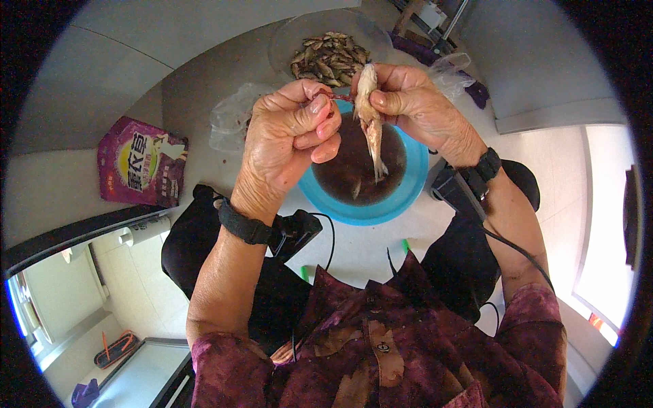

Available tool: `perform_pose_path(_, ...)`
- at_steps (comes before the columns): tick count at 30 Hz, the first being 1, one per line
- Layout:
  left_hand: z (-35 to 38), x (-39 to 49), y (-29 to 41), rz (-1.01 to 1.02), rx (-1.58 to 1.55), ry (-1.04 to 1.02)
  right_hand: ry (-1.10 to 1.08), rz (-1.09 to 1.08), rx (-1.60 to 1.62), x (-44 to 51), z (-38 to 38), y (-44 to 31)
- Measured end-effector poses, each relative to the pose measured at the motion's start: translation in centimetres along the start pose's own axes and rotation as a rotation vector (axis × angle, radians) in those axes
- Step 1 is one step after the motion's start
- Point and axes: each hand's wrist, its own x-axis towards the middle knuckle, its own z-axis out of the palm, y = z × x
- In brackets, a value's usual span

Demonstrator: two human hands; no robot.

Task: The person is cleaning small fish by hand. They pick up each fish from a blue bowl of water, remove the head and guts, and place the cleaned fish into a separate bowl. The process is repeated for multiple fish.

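A small pale fish (371, 132) hangs tail down from my right hand (408, 97), pinched near its head between thumb and fingers. Its belly looks slit. My left hand (301, 127) grips a dark red strand of fish guts (339, 96), which stretches across to the fish. Wet reddish stains mark the left fingertips. Below both hands stands a blue plastic basin (365, 217) of murky brown water, in which another fish (356, 188) partly shows. Beyond it, several small fish (331, 58) lie heaped in a clear plastic bowl (285, 43).
A clear plastic bag (229, 120) with dark bits lies left of the basin, near a purple printed pouch (143, 163). Another clear bag (451, 74) is at the far right, by a dark purple cloth (477, 94). Both wrists carry strapped black devices with cables.
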Motion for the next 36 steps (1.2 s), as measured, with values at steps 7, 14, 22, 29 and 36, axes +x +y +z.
perform_pose_path(7,-0.3,0.0,0.2,0.003,-0.028,-0.028,-0.039,0.011,0.032,0.1,0.0,0.0)
perform_pose_path(14,0.4,0.0,0.4,0.005,0.068,0.013,-0.02,0.014,0.007,0.0,0.1,0.2)
perform_pose_path(22,0.8,0.1,0.0,0.048,0.251,0.14,-0.002,-0.034,-0.038,0.1,0.0,-0.2)
perform_pose_path(29,0.8,0.3,-0.2,0.098,0.278,0.179,0.002,-0.055,-0.052,0.3,0.1,-0.3)
perform_pose_path(36,0.9,0.4,-0.6,0.126,0.222,0.241,-0.023,-0.05,-0.057,0.2,-0.1,-0.6)
